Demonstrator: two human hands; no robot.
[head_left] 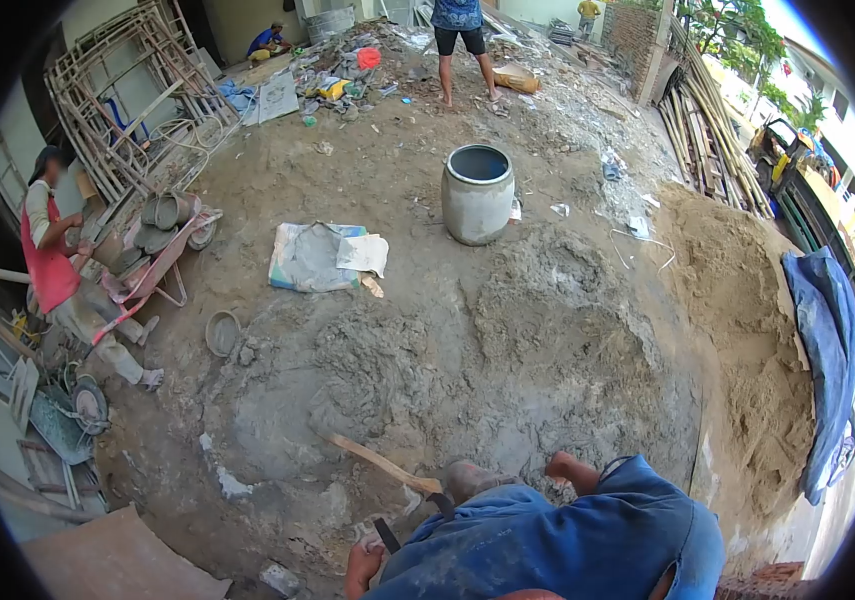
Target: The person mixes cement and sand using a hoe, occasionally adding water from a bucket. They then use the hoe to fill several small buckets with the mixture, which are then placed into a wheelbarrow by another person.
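At the bottom edge my left hand (364, 560) shows beside blue cloth (558, 535), its fingers curled near a dark strip; what they hold is hidden. A wooden handle (378, 460) slants from the wet grey mix (333, 390) to the blue cloth, where a dark band crosses its end. A muddy rounded shape (473, 480) lies just right of that end. Bare skin (573, 472) shows at the upper edge of the cloth, and I cannot tell whether it is my right hand or part of a leg.
A barrel (479, 200) stands ahead, with an opened sack (318, 258) to its left. On the left, a person in red (53, 240) sits by a wheelbarrow (173, 250). Another person (463, 40) stands beyond the barrel. Sand (748, 350) and a blue tarp (828, 360) lie right.
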